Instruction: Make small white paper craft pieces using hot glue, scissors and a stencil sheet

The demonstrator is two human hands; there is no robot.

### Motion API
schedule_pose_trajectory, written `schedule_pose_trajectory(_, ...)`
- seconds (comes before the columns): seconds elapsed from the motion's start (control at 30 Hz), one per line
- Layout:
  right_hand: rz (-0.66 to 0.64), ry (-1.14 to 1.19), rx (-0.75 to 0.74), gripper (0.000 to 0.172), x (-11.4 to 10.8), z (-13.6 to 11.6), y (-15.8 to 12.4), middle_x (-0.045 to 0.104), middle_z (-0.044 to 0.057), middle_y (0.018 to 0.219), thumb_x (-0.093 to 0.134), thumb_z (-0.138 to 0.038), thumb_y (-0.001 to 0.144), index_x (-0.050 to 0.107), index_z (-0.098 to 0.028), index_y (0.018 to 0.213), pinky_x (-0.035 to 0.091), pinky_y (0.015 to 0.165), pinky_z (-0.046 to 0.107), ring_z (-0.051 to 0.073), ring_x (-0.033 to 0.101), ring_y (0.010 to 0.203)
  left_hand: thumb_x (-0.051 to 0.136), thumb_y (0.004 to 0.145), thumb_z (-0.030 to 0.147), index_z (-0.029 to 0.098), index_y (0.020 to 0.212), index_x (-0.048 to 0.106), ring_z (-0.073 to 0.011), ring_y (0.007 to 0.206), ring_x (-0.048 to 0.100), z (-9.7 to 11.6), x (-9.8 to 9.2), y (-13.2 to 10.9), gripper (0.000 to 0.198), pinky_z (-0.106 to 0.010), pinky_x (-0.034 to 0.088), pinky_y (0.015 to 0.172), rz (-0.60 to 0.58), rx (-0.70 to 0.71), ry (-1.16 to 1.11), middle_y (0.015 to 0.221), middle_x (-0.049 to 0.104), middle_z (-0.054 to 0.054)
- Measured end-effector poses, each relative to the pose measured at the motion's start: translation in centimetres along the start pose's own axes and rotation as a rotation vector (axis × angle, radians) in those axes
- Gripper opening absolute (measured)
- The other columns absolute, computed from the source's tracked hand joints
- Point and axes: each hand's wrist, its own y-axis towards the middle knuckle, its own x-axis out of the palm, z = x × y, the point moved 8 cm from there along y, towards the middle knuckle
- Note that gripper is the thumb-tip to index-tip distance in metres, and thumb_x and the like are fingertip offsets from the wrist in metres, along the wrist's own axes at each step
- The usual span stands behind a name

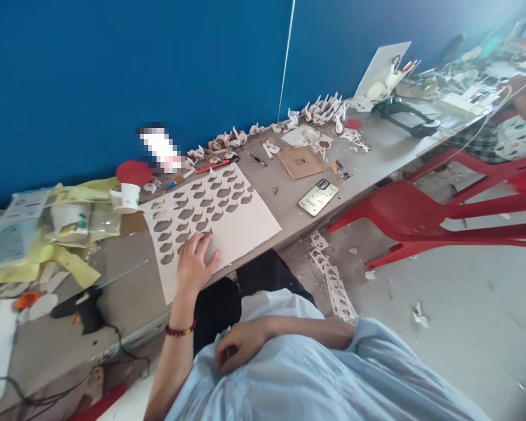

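A white paper sheet [245,228] with several rows of leaf-shaped cutouts lies at the edge of the desk. On its lower part rests my left hand [197,260], palm down with fingers spread, covering some of the cutouts. My right hand [241,348] lies against my light blue shirt in my lap. Its fingers are loosely curled, and nothing shows in the gap beside the thumb. Beyond the sheet are an orange cutter [213,165] and a black pen [255,158].
A black glue gun [87,310] with its cord lies at left, near paper cups [129,199] and yellow packaging. A phone [318,197], a brown cardboard square [301,162] and curled paper pieces [326,108] are to the right. A red chair [403,210] stands beside the desk. Another person's arm shows far right.
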Motion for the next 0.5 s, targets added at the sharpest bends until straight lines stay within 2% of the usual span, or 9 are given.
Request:
schedule_pose_trajectory(0.13,0.063,-0.001,-0.192,0.016,-2.8,-5.3,-1.4,0.062,-0.005,0.078,0.066,-0.030,0.075,0.060,-0.024,0.088,0.046,0.068,0.016,0.009,0.060,0.070,0.048,0.086,0.038,0.019,0.124,0.054,-0.0293,0.125,0.043,-0.1,0.0,0.0,0.043,-0.044,0.031,0.106,-0.003,0.005,-0.016,0.131,0.049,-0.012)
schedule_pose_trajectory(0.2,0.224,-0.097,-0.302,0.015,-5.4,-8.6,-2.6,0.063,0.000,0.082,0.059,-0.028,0.081,0.061,-0.018,0.091,0.045,0.069,0.017,0.009,0.059,0.072,0.048,0.086,0.038,0.020,0.125,0.053,-0.0296,0.126,0.042,-0.2,0.0,0.0,0.043,-0.045,0.032,0.106,-0.004,-0.004,-0.010,0.132,0.049,-0.012)
schedule_pose_trajectory(0.3,0.506,-0.196,-0.360,0.016,-9.8,-12.0,-4.5,0.062,0.005,0.082,0.051,-0.025,0.085,0.060,-0.012,0.092,0.045,0.062,0.018,0.009,0.056,0.068,0.047,0.087,0.037,0.020,0.125,0.051,-0.0301,0.127,0.040,-0.4,0.1,0.0,0.043,-0.046,0.032,0.106,-0.022,-0.010,-0.008,0.133,0.048,-0.013)
schedule_pose_trajectory(0.4,0.771,-0.367,-0.391,0.014,-14.1,-14.2,-6.1,0.059,0.003,0.077,0.049,-0.023,0.086,0.059,-0.014,0.089,0.043,0.060,0.019,0.009,0.051,0.062,0.047,0.085,0.036,0.018,0.124,0.052,-0.0306,0.126,0.042,-0.3,0.2,0.0,0.043,-0.046,0.033,0.105,-0.029,0.029,-0.012,0.131,0.049,-0.014)
schedule_pose_trajectory(0.5,0.933,-0.616,-0.364,0.011,-18.0,-15.5,-6.8,0.059,0.003,0.078,0.050,-0.023,0.085,0.059,-0.017,0.088,0.042,0.066,0.022,0.011,0.052,0.068,0.049,0.085,0.036,0.017,0.123,0.052,-0.0305,0.125,0.043,-0.2,-0.1,0.0,0.042,-0.045,0.034,0.104,0.008,0.045,-0.003,0.128,0.051,-0.016)
